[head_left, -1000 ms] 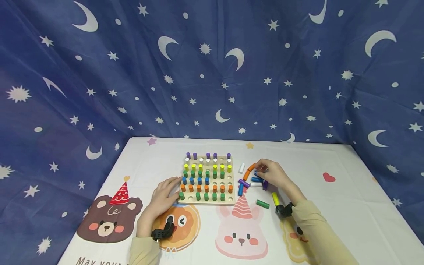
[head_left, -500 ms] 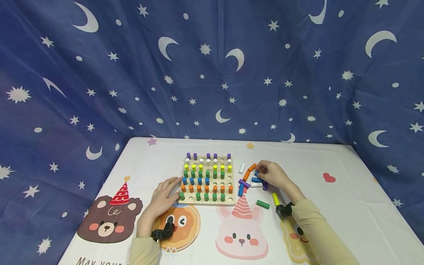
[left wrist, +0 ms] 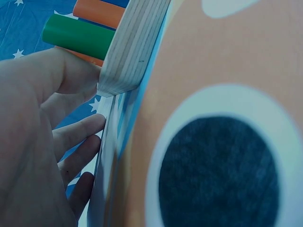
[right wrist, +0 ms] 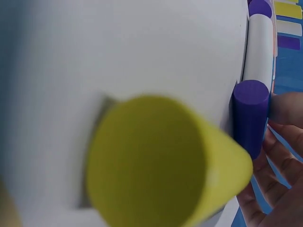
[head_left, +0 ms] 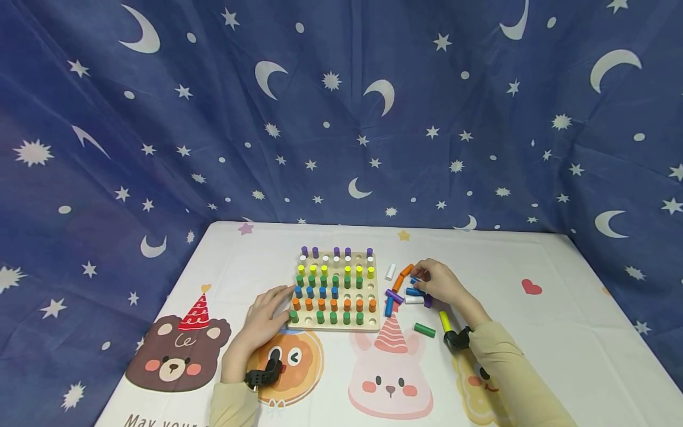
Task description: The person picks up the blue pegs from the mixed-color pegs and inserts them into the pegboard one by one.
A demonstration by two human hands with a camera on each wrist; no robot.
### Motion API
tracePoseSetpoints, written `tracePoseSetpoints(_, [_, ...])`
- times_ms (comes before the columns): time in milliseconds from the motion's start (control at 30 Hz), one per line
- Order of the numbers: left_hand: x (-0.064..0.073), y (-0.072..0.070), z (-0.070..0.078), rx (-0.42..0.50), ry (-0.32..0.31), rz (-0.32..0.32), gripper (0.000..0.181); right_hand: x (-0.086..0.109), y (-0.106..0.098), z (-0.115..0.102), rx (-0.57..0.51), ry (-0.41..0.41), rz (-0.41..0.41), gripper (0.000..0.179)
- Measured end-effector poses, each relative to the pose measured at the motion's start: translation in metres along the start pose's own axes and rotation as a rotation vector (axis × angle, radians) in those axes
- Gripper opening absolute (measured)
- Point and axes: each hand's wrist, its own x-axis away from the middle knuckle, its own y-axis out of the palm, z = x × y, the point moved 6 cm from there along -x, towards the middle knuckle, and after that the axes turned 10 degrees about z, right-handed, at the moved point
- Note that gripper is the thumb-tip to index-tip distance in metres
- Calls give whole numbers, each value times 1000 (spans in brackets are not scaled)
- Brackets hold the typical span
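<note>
A wooden pegboard (head_left: 341,326) carries upright pegs in rows of purple, white, yellow, green, blue and orange, with several bare holes. My left hand (head_left: 261,317) rests along the board's left edge, fingers fairly straight; in the left wrist view its thumb touches the board's corner below a green peg (left wrist: 78,37). To the right of the board, my right hand (head_left: 440,281) reaches down over loose pegs, fingers bent, fingertips right at a blue peg (head_left: 414,280). I cannot tell whether they pinch it. A purple peg (right wrist: 251,111) lies beside its thumb in the right wrist view.
Loose orange (head_left: 398,283), white (head_left: 391,271) and blue pegs lie between the board and my right hand. Nearer me are a green peg (head_left: 424,330) and a yellow peg (head_left: 445,321), close to the right wrist camera. A starry curtain (head_left: 341,118) hangs behind the table.
Both hands stay almost in place; the right fingers shift only slightly over the blue pegs. The pegs on the board look the same.
</note>
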Motion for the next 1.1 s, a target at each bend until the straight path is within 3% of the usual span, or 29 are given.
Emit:
tracePoseSetpoints(567, [0,1,0,1,-3,-4,54,3,-2,-1,23,-19,20,18])
tracePoseSetpoints(1100, [0,1,-2,-16,-1,-4,54,10,-10,-10,-77,-40,66,24])
